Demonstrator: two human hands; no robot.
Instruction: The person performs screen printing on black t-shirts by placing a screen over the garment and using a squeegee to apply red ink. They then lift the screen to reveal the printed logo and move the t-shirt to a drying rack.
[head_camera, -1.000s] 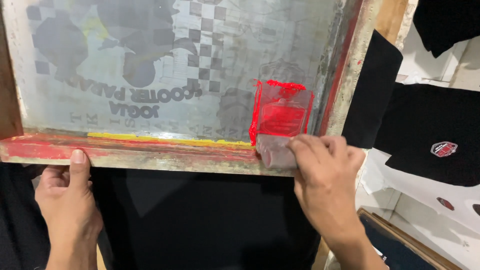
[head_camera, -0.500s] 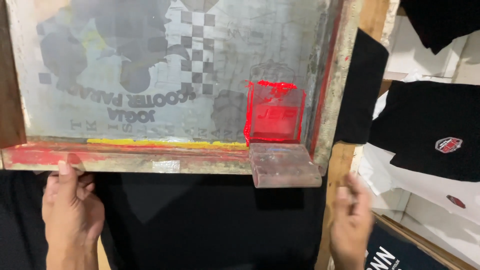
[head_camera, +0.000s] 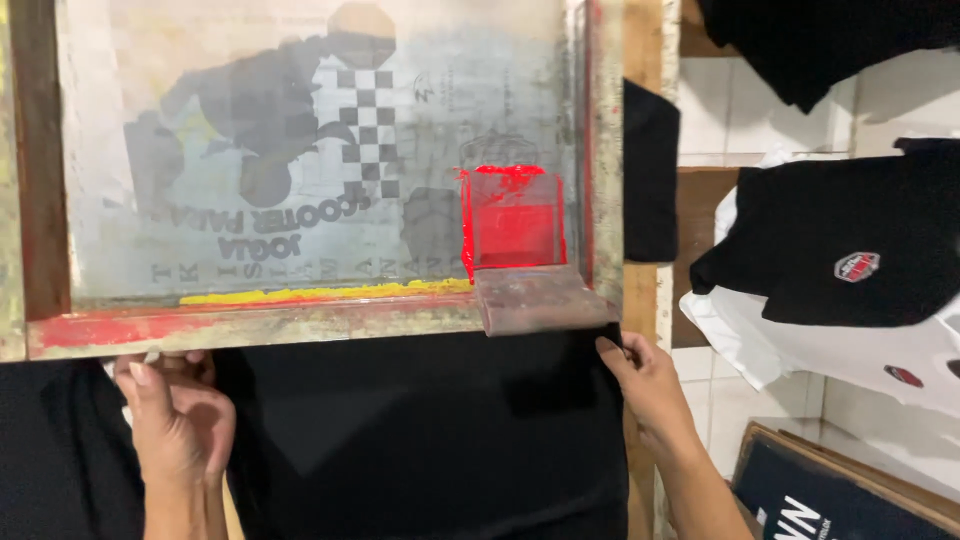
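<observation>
left hand (head_camera: 178, 425) has its fingers (head_camera: 140, 385) curled loosely under the near edge of the screen printing frame (head_camera: 250, 325), thumb up against the wood, pinching the left side of the black shirt (head_camera: 420, 440) that lies under it. can't tell how tight that pinch really is, it's half hidden. right hand (head_camera: 650, 385) is at the shirt's right edge, fingers mostly straight with the tips nipping the cloth just below the frame's near right corner.

the shirt lies flat on the desk under the frame, stretched between both hands. up on the frame, a squeegee (head_camera: 535, 298) rests at the near right corner of the mesh with bright red ink (head_camera: 512, 220) pooled just behind it, plus a thin yellow ink streak (head_camera: 320, 293) along the near edge. further right, more black shirts (head_camera: 850, 250) with small red badges lie stacked, well apart from the hands.
</observation>
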